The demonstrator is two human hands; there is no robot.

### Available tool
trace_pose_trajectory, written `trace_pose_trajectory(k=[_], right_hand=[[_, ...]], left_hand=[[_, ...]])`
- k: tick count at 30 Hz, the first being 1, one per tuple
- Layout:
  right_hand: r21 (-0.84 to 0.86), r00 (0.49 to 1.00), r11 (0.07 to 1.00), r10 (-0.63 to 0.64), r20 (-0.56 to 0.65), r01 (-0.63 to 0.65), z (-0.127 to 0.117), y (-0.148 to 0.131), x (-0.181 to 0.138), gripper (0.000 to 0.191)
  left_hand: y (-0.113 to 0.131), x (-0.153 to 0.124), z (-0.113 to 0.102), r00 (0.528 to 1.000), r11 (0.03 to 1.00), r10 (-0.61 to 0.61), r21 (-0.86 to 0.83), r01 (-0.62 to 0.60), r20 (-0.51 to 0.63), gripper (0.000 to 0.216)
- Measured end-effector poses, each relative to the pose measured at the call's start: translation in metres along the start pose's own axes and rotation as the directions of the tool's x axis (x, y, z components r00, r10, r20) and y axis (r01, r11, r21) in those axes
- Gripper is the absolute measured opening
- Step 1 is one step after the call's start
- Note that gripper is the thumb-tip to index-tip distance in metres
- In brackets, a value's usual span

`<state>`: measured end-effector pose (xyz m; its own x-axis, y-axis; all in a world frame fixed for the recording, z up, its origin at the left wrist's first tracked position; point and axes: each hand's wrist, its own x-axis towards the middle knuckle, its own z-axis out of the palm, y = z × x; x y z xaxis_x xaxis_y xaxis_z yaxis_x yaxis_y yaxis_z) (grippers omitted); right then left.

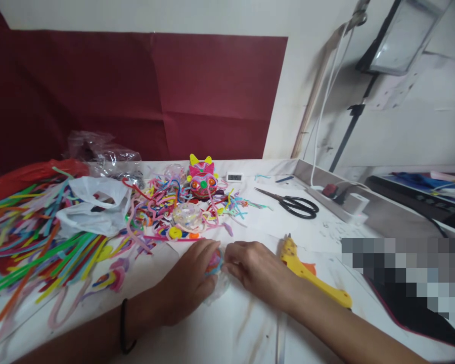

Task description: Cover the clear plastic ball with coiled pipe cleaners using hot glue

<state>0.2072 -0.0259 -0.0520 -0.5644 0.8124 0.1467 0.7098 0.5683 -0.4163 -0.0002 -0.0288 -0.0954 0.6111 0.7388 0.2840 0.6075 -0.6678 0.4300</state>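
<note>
Partly curled, the left hand (193,275) holds a rounded, translucent pink-and-blue craft piece (215,262), long axis unclear; the right hand (253,267) bunches alongside, grip hidden.

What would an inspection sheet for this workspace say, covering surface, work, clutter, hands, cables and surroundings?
Surface: white tabletop, brownish marks.
Work: craft piece, pink and blue, partly hidden.
Clutter: pipe cleaners heaped left; scissors and yellow glue gun right.
Hands: left hand holds the craft piece; right hand has its fingers at the edge, grip unclear.
Cables: white cable hanging at back right.
Surroundings: dark red sheet on the wall.
</note>
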Motion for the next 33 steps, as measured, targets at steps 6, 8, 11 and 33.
trace_pose_trajectory(k=[6,8,11,33], right_hand=[[0.014,1.000,1.000,0.011,-0.001,-0.011,-0.001,0.000,0.001,0.008],[0.045,1.000,0.999,0.016,-0.014,-0.016,0.000,0.001,0.003,0.007],[0.098,0.998,0.994,0.048,-0.046,-0.043,0.003,0.003,0.005,0.006],[0.266,0.992,0.964,0.023,-0.121,0.011,0.006,0.015,-0.006,0.014]], left_hand=[[0.001,-0.002,0.002,0.999,0.999,0.033,0.014,-0.033,-0.039,0.051],[0.000,-0.002,0.004,0.998,0.999,0.040,0.022,-0.039,-0.053,0.050],[-0.002,-0.003,0.006,0.995,0.997,0.065,0.037,-0.063,-0.075,0.049],[-0.009,-0.003,0.001,0.994,0.995,0.096,0.011,-0.095,-0.058,0.056]])
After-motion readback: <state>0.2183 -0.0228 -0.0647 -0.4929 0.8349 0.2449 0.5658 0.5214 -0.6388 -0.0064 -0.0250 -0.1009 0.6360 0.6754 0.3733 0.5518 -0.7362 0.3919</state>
